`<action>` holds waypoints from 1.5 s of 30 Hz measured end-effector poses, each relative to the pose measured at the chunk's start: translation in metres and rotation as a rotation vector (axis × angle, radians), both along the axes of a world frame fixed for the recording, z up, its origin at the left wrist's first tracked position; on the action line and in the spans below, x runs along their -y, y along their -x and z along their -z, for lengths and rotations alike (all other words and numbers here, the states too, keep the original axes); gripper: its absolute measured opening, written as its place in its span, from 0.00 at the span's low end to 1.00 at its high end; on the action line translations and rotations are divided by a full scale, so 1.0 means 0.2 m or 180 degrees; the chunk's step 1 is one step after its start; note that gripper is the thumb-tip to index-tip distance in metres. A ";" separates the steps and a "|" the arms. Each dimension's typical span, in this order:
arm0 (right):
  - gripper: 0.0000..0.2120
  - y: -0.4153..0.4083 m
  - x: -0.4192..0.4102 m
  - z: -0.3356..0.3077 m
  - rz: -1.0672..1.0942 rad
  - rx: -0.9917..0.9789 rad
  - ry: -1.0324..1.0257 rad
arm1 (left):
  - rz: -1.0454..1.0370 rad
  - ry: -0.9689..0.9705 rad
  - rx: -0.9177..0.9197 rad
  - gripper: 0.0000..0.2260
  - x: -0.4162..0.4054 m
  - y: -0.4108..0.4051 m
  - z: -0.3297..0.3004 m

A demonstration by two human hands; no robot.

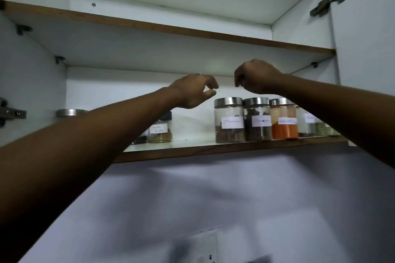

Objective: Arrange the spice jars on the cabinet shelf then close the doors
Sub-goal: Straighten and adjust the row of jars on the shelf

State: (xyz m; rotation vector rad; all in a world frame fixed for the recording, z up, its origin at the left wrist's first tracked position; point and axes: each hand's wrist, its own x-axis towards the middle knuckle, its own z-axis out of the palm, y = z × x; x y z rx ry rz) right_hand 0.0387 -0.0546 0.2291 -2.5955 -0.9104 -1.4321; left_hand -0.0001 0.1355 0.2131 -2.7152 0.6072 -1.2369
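Both hands above spice jars (229, 119) — left hand (193, 92), right hand (254, 77) fingers loosely curled, holding nothing.

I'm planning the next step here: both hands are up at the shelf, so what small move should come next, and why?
Probably lower the left hand onto the dark-lidded jar, which stands apart from the row of steel-lidded jars, and slide it rightward. Both hands, including the right hand, hold nothing.
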 end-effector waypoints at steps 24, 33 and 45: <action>0.07 -0.27 0.16 0.22 0.0105 -0.0436 0.0241 | -0.0068 0.0541 -0.0042 0.14 0.20 -0.26 0.11; 0.04 -0.43 -0.06 0.24 0.0079 -0.0431 0.0308 | -0.0275 0.0515 -0.0078 0.15 -0.02 -0.42 0.12; 0.05 -0.73 -0.38 0.24 -0.0120 -0.0771 0.0083 | -0.0420 0.0662 -0.0175 0.15 -0.28 -0.66 0.14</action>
